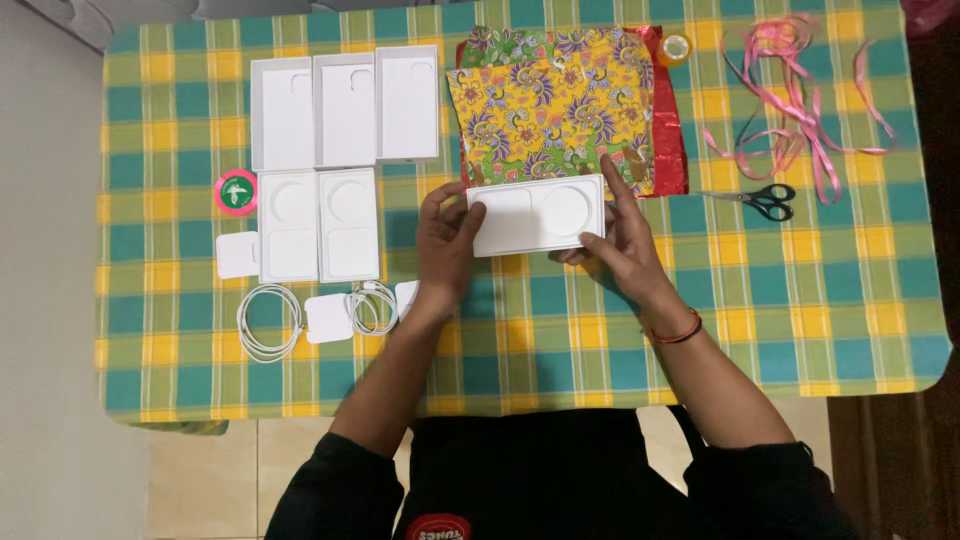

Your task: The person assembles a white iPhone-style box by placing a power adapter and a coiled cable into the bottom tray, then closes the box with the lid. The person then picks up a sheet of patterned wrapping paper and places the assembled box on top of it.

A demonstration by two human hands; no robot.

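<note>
Hands at work over a checked tablecloth (800, 300): you are gripping a white moulded tray (537, 214) — your left hand (447, 240) clamping its left end, your right hand (620, 240) pinching the right end. It is lying just below the floral wrapping paper (545, 110) — scissors (765, 199) resting near your right hand.
</note>
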